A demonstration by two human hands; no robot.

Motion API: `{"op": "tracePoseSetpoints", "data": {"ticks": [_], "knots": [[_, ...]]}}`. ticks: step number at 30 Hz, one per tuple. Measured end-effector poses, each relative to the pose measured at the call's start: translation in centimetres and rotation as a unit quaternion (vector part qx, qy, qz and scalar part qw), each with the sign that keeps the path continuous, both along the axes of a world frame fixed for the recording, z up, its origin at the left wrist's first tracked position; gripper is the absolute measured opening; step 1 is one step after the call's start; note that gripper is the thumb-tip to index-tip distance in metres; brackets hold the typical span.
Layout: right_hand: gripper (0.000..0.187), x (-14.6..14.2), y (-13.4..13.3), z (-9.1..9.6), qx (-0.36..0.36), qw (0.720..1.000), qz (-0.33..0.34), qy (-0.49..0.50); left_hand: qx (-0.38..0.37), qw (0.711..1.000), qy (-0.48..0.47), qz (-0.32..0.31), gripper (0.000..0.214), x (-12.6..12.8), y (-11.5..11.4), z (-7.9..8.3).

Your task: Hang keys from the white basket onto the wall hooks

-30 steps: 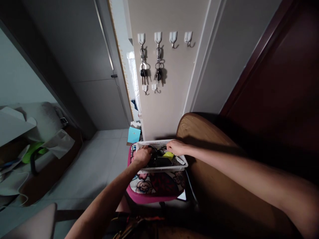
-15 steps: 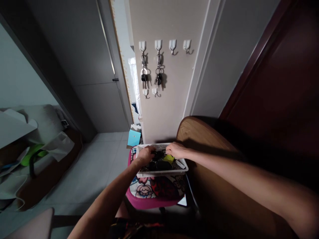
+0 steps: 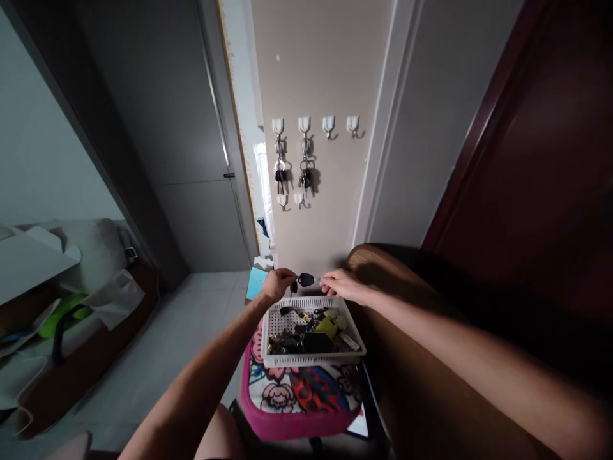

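Note:
Above the far rim of a white plastic basket (image 3: 282, 360), a key with a black head (image 3: 306, 280) is held up between my two hands. The fingertips of my left hand (image 3: 278, 283) pinch its left end, where a smaller dark piece dangles. My right hand (image 3: 343, 285) has its fingers closed at the key's pale right end. Inside the basket lie a yellow item (image 3: 326, 327), a black flat case (image 3: 317, 343), a white stick-like piece (image 3: 349, 342) and a jumble of keys (image 3: 276, 344).
Under the basket is a pink-edged floral seat (image 3: 278, 396). Two key bunches hang from white wall hooks (image 3: 304, 124) ahead, with other hooks alongside. A wooden board (image 3: 383, 271) stands close on the right. A blue box (image 3: 257, 283) sits beyond the seat's left side.
Both hands have risen out of the basket and now hold the black-headed key above its far rim. The view has tilted up, so the wall hooks appear lower.

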State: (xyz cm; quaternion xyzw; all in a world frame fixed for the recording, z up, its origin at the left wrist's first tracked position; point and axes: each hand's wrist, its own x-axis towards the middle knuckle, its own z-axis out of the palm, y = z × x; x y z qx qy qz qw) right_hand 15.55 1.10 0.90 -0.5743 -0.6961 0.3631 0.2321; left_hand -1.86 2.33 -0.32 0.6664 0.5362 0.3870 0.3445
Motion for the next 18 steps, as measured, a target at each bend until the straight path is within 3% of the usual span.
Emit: {"op": "tracePoseSetpoints", "data": {"ticks": [5,8,13,18], "knots": [[0.021,-0.2,-0.2,-0.2,0.133,0.990,0.011,-0.044,0.009,0.999,-0.033,-0.030,0.012,0.5,0.4,1.9],[0.022,-0.7,-0.6,0.1,0.202,0.979,0.028,-0.012,0.013,0.998,-0.005,-0.057,0.011,1.2,0.1,2.5],[0.020,-1.1,-1.0,0.9,0.225,0.974,0.024,0.014,0.001,0.994,-0.018,-0.104,0.011,2.9,0.1,3.1],[0.022,0.0,0.8,3.4,0.242,0.967,-0.017,0.076,0.030,0.995,-0.063,-0.067,0.014,4.1,0.6,5.4]]}}
